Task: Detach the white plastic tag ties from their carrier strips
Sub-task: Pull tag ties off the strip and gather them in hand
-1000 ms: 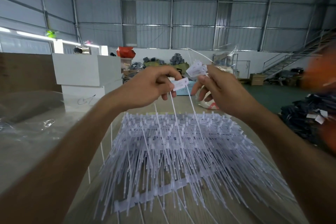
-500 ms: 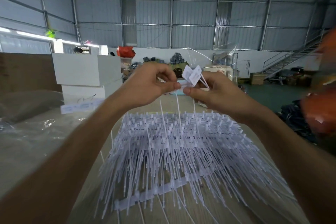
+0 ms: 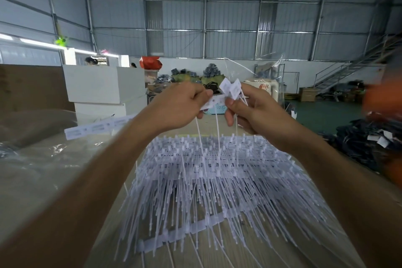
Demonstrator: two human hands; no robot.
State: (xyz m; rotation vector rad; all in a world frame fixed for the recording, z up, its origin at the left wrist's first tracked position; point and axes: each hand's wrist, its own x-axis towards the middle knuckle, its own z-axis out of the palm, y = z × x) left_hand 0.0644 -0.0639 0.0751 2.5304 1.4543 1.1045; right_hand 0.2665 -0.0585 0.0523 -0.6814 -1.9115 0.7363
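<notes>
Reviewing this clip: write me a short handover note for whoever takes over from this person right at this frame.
Left hand: pinching a short carrier strip, ties hanging from it.
Right hand: pinching the same strip's other end and holding a few loose tag ties, flags up.
Pile of tie strips: on the table below the hands.
Empty strip: lying to the left.
Done: a few ties detached.
Left: finish the held strip, then work through the pile.

Head-worn camera looks forward and down, close over the worktable (image 3: 54, 180).
</notes>
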